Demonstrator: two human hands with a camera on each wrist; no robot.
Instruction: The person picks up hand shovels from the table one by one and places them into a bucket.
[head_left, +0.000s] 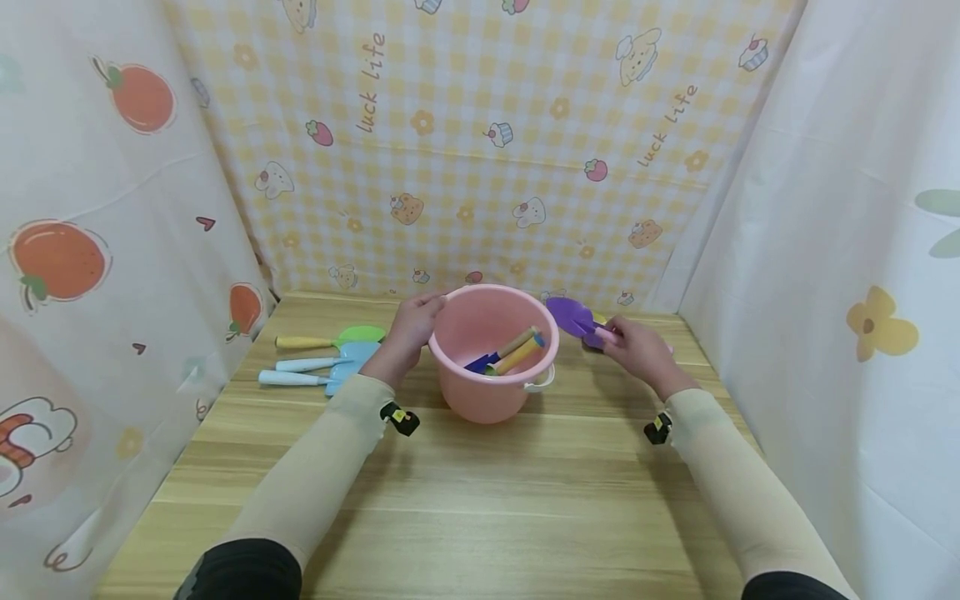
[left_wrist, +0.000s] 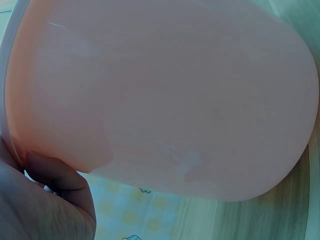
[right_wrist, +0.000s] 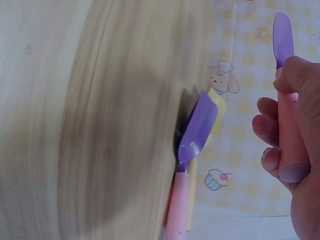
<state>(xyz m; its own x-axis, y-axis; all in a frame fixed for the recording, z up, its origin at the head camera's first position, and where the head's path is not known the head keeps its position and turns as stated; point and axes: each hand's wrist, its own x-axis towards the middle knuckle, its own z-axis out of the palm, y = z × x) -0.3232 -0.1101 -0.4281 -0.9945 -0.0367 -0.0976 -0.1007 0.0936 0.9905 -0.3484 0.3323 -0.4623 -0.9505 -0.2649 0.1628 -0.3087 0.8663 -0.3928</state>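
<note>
A pink bucket (head_left: 480, 398) stands upright mid-table, and my left hand (head_left: 411, 337) grips its rim on the left side. In the left wrist view the bucket wall (left_wrist: 175, 100) fills most of the picture. Inside lie toy tools with blue blades and handles, among them a yellow handle (head_left: 519, 357). My right hand (head_left: 641, 354) holds a purple toy shovel (head_left: 570, 317) by its pink handle (right_wrist: 292, 135), raised right of the bucket. Below it on the table, the right wrist view has another purple shovel (right_wrist: 197, 127) beside a yellow one (right_wrist: 216, 117).
Left of the bucket lie a green shovel (head_left: 360, 335) with a yellow handle and two light blue tools (head_left: 348, 364). A white bucket handle (head_left: 542, 382) hangs at the right side. Printed cloth (head_left: 465, 167) walls the wooden table (head_left: 480, 517) at back and sides.
</note>
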